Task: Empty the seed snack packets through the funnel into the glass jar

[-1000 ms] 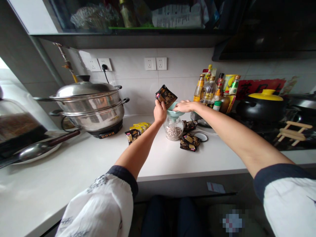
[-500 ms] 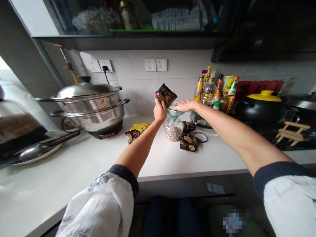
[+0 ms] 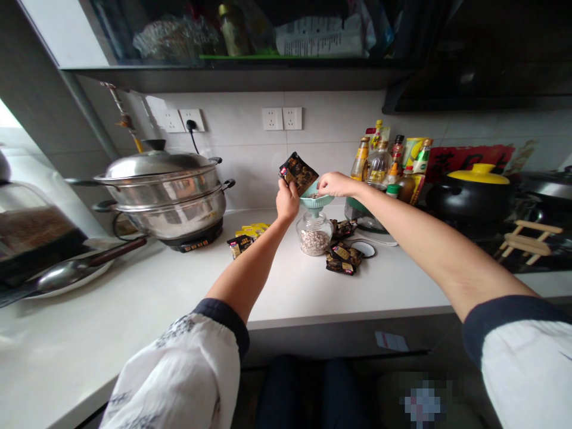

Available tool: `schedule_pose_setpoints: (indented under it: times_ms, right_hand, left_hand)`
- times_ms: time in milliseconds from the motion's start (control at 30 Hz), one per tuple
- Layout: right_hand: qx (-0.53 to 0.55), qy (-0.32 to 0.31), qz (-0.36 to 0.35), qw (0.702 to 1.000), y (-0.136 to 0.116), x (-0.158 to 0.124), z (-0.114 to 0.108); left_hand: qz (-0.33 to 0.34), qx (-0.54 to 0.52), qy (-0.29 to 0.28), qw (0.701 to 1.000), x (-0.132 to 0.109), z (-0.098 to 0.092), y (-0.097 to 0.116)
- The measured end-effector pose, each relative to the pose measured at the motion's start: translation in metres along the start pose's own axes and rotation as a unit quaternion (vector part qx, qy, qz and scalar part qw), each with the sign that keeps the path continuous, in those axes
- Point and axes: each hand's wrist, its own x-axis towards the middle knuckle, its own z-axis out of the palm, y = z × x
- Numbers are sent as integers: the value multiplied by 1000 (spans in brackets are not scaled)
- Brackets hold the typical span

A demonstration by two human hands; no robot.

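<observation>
My left hand point(image 3: 287, 201) grips a black packet point(image 3: 298, 173), tilted beside a pale green funnel point(image 3: 315, 202). The funnel sits in the mouth of a clear glass jar point(image 3: 313, 238), which is partly filled with small light and brown pieces. Some pieces also show in the funnel. At the funnel's right rim is my right hand point(image 3: 335, 184), fingers curled together with the tips over the bowl; whatever they hold is too small to make out. Black packets point(image 3: 343, 258) lie right of the jar, near a round lid point(image 3: 364, 248).
A steel steamer point(image 3: 165, 190) stands at the left, with a pan point(image 3: 71, 271) before it. Yellow and black packets point(image 3: 252, 231) lie left of the jar. Bottles point(image 3: 379, 161) are behind to the right, near a black pot point(image 3: 473, 193) and a small wooden stool point(image 3: 529, 240).
My right hand has gone from flat with outstretched fingers over the funnel to curled fingers at its right side. The black packet has shifted slightly left in my left hand.
</observation>
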Motion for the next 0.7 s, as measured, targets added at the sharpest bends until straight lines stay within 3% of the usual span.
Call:
schedule_pose_setpoints:
  times_ms: [167, 300, 433, 533, 633, 700]
  right_hand:
    - [31, 10, -17, 999, 16, -2, 2]
    - [26, 64, -66, 995, 23, -9, 3]
    - [42, 100, -28, 994, 29, -23, 0]
    - [54, 41, 13, 998, 35, -34, -5]
    - [76, -40, -25, 996, 43, -40, -5]
    - [86, -62, -54, 993, 48, -41, -3]
  left_hand:
    - [7, -20, -1, 1000, 2, -1, -4]
    - [14, -33, 1, 999, 3, -1, -10]
    - [19, -44, 6, 999, 5, -2, -13]
    - [14, -47, 7, 999, 6, -4, -14]
    - [14, -52, 4, 999, 5, -3, -13]
    - [13, -58, -1, 998, 5, -2, -12]
